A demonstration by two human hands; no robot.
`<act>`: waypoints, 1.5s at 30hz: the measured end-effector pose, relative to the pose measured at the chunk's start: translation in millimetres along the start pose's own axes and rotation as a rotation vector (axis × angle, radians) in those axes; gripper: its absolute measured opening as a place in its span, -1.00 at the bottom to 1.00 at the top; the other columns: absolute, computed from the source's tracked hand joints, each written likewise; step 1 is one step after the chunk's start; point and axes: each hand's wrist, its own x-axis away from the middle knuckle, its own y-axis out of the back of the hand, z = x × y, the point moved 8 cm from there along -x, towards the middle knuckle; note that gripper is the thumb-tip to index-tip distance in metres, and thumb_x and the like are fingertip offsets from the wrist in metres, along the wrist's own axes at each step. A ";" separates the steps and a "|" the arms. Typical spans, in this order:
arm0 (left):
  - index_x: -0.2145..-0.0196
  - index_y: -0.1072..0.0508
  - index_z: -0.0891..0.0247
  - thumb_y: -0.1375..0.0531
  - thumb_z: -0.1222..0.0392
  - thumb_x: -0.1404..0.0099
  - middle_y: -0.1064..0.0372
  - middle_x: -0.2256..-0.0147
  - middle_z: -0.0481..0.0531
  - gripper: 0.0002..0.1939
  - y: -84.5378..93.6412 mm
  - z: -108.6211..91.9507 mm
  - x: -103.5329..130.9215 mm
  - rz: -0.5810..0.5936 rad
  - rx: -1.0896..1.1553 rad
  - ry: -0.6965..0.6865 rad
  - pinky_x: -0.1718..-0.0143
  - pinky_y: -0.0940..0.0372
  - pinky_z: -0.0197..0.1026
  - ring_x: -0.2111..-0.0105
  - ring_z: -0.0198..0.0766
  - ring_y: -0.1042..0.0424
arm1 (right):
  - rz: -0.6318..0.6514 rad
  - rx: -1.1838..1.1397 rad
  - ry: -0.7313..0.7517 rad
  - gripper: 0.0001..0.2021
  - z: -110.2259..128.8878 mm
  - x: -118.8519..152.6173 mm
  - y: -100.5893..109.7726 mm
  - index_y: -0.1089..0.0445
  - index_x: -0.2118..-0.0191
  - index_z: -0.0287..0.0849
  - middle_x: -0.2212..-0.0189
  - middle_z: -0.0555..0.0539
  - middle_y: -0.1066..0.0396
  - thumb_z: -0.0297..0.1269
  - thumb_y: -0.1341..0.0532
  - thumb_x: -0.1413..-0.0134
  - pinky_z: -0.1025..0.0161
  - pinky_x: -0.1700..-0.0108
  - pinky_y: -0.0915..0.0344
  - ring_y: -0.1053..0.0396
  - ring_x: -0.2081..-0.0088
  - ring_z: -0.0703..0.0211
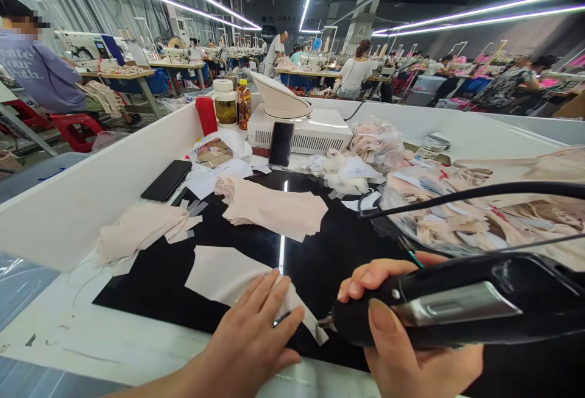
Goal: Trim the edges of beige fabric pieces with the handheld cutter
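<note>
On the black work surface (155, 282) lies a pale beige cut fabric piece (219, 273). My left hand (256, 325) rests on its near edge, fingers stretched out and pressing down. Between the thumb and forefinger a small bit of shiny metal shows; most of it is hidden under the hand. My right hand (411, 349) is wrapped round a corded black handheld power tool (484, 300) with a silver panel. The tool's narrow metal tip meets or nearly meets the fabric's right corner. Farther back lies a stack of similar fabric pieces (274, 206).
Another fabric stack (141, 230) lies left, near a black flat case (167, 180). A phone (281, 143) leans against a white machine (301, 127). Bagged fabric pieces (439, 203) crowd the right. A black cable (479, 192) crosses above them. White side walls (91, 191) border the table.
</note>
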 end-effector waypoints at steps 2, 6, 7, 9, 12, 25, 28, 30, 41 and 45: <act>-0.12 -0.46 0.31 -0.31 -0.11 -0.44 -0.36 -0.26 0.34 -0.51 7.6 -2.0 -4.1 -0.037 0.017 -0.037 -0.23 -0.41 0.14 -0.30 0.16 -0.34 | -0.002 -0.003 -0.006 -0.55 0.1 0.8 0.1 -0.34 -0.11 0.07 0.34 0.04 -0.45 -0.38 -0.42 -0.16 0.21 0.37 -0.53 -0.46 0.39 0.18; -0.06 -0.47 0.44 -0.01 0.20 -0.63 -0.45 -0.13 0.29 -0.69 20.4 -7.5 -16.6 -0.109 0.050 -0.110 -0.27 -0.37 -0.03 -0.22 -0.05 -0.41 | 0.000 -0.013 0.002 -0.55 -0.9 1.0 -0.8 -0.34 -0.10 0.06 0.35 0.05 -0.46 -0.39 -0.43 -0.16 0.22 0.36 -0.53 -0.46 0.39 0.18; -0.05 -0.47 0.46 0.03 0.25 -0.64 -0.48 -0.07 0.28 -0.68 21.3 -7.4 -20.0 -0.111 0.066 -0.111 -0.24 -0.39 -0.05 -0.17 -0.07 -0.45 | 0.000 -0.013 0.007 -0.54 -1.1 0.8 -1.0 -0.34 -0.11 0.05 0.35 0.05 -0.46 -0.39 -0.43 -0.15 0.22 0.36 -0.53 -0.46 0.39 0.18; -0.03 -0.46 0.47 0.07 0.32 -0.63 -0.50 0.03 0.25 -0.67 18.3 -2.8 -25.8 -0.079 0.129 -0.068 -0.13 -0.47 -0.05 -0.04 -0.09 -0.50 | 0.005 -0.007 0.016 -0.53 -1.1 0.3 -1.5 -0.33 -0.11 0.05 0.35 0.05 -0.47 -0.41 -0.42 -0.15 0.22 0.35 -0.53 -0.46 0.38 0.18; -0.05 -0.44 0.41 0.05 0.37 -0.59 -0.47 0.10 0.19 -0.71 5.9 8.4 -27.7 0.028 0.246 0.040 0.02 -0.53 -0.02 0.07 -0.07 -0.51 | 0.022 -0.009 0.022 -0.52 0.3 0.6 -1.5 -0.33 -0.12 0.03 0.34 0.03 -0.48 -0.44 -0.42 -0.16 0.21 0.35 -0.53 -0.46 0.37 0.17; -0.13 -0.40 0.23 -0.11 0.37 -0.53 -0.41 0.08 0.11 -0.72 -1.7 14.9 -10.2 0.100 0.421 0.060 0.08 -0.51 0.02 0.09 -0.04 -0.42 | 0.023 -0.021 0.039 -0.53 4.6 3.0 0.9 -0.33 -0.13 0.02 0.34 0.05 -0.48 -0.43 -0.41 -0.17 0.24 0.35 -0.54 -0.46 0.37 0.20; -0.16 -0.38 0.22 -0.19 0.36 -0.48 -0.41 0.05 0.13 -0.67 -2.8 12.7 -8.4 0.110 0.382 0.036 0.05 -0.51 0.06 0.06 -0.01 -0.43 | 0.019 -0.022 0.039 -0.54 5.1 2.6 0.6 -0.34 -0.12 0.01 0.34 0.05 -0.49 -0.45 -0.40 -0.17 0.25 0.34 -0.55 -0.47 0.36 0.21; -0.16 -0.38 0.24 -0.21 0.35 -0.47 -0.40 0.04 0.14 -0.66 -1.8 11.5 -7.1 0.104 0.361 0.018 0.02 -0.51 0.06 0.03 0.00 -0.43 | 0.013 -0.024 0.036 -0.53 5.0 2.6 1.7 -0.34 -0.13 0.01 0.33 0.05 -0.49 -0.47 -0.40 -0.17 0.24 0.33 -0.55 -0.47 0.35 0.21; -0.13 -0.43 0.31 -0.38 0.06 -0.39 -0.45 0.07 0.19 -0.54 2.9 -3.3 -7.8 0.060 0.156 -0.028 -0.06 -0.48 -0.05 0.00 -0.02 -0.46 | -0.024 0.074 -0.004 -0.54 11.1 4.7 4.7 -0.33 -0.11 0.03 0.35 0.05 -0.46 -0.36 -0.43 -0.15 0.15 0.34 -0.54 -0.44 0.37 0.15; -0.11 -0.44 0.31 -0.41 -0.03 -0.35 -0.46 0.06 0.20 -0.49 1.5 -6.9 -7.2 0.053 0.120 -0.030 -0.09 -0.45 -0.06 -0.02 -0.02 -0.45 | -0.036 0.076 -0.043 -0.54 12.0 5.8 4.9 -0.34 -0.10 0.06 0.36 0.06 -0.45 -0.34 -0.44 -0.13 0.14 0.36 -0.54 -0.41 0.38 0.14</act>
